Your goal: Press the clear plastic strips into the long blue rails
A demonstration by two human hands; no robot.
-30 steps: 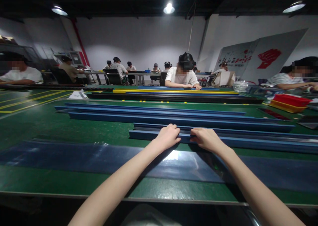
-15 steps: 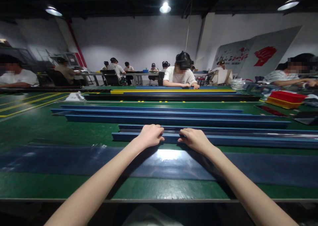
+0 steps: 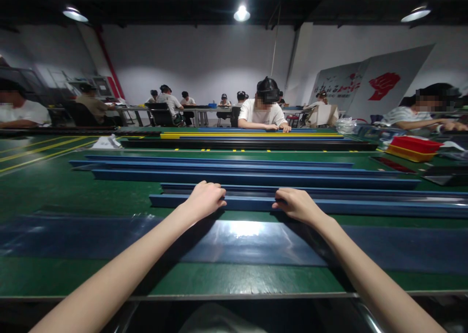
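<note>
A long blue U-shaped channel strip (image 3: 248,204) lies across the green table in front of me, its two raised walls running left to right. My left hand (image 3: 206,196) is closed over the near wall, toward the channel's left end. Farther right, my right hand (image 3: 294,202) grips the same wall with curled fingers; the fingertips of both hands are partly hidden. Between the channel and the table's front edge lies a flat, glossy, dark-blue plastic sheet (image 3: 237,250), under my forearms.
More blue channel strips (image 3: 256,178) lie just beyond. Behind them are black strips (image 3: 234,145) and a yellow strip (image 3: 256,135). A co-worker (image 3: 261,111) leans on the far side. Red and yellow bins (image 3: 413,147) stand at right, a white object (image 3: 106,142) at left.
My hands have spread apart along the channel, the left moving left and the right slightly right. The channel's left end has shifted a little to the left.
</note>
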